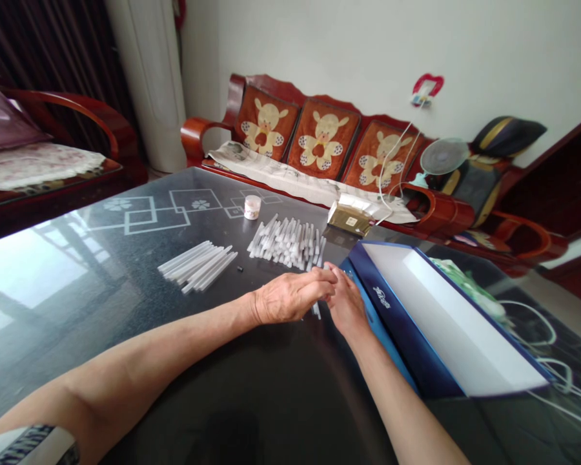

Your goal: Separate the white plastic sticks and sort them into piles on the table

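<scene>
Evenly daylit and sharp at centre, with pale reflected glare across the glossy table (39,271) at lower left, soft shadows, and wide-angle bending toward the frame edges.

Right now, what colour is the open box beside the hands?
The box is dark blue outside and white inside; the head view shows it.

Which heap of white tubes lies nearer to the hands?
The heap of shorter tubes, just beyond the left hand and right hand; the longer tubes lie farther left.
</scene>
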Available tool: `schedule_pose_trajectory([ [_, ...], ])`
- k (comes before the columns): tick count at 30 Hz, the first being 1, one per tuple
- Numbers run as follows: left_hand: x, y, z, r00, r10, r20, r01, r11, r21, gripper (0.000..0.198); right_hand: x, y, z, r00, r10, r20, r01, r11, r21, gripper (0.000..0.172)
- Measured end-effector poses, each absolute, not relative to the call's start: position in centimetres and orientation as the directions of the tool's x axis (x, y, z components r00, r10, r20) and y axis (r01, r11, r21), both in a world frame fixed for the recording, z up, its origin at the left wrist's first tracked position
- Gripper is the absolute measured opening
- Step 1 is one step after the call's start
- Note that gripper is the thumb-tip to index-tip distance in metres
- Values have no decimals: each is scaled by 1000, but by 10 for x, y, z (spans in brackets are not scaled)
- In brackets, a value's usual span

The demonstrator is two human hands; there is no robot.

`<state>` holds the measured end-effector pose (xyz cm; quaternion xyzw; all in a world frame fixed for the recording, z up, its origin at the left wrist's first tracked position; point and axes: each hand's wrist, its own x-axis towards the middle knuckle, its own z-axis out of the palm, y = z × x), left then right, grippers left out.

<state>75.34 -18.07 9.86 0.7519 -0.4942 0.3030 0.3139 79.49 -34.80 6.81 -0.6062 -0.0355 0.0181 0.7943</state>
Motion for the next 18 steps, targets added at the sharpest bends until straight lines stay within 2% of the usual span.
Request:
schedule_pose_trajectory([
  [2, 754, -183, 96, 338, -513, 789, -931, -307, 199, 24, 799, -351, 72, 998, 58, -35, -55, 405, -913, 34],
  [4, 759, -182, 89, 388, -404, 829, -901, -358, 247, 21, 805, -357, 76, 996, 18, -83, -82, 478, -875, 30],
  [6, 768, -176, 81, 449, -276, 850, -838, -460, 294, 17, 808, -363, 78, 995, -27, -94, -67, 505, -860, 30],
  [8, 778, -168, 73, 496, -219, 840, -752, -593, 289, 16, 809, -366, 78, 996, -53, -66, -32, 486, -874, 31],
  [11, 787, -158, 66, 543, -310, 780, -619, -776, 122, 21, 803, -359, 76, 999, -40, -2, 14, 407, -913, 33],
  [14, 786, -157, 66, 581, -422, 696, -537, -841, -63, 25, 792, -344, 72, 1000, -9, 29, 31, 334, -942, 33],
  [18, 780, -164, 68, 617, -450, 646, -513, -852, -104, 27, 784, -333, 71, 999, 26, 47, 38, 270, -962, 32],
])
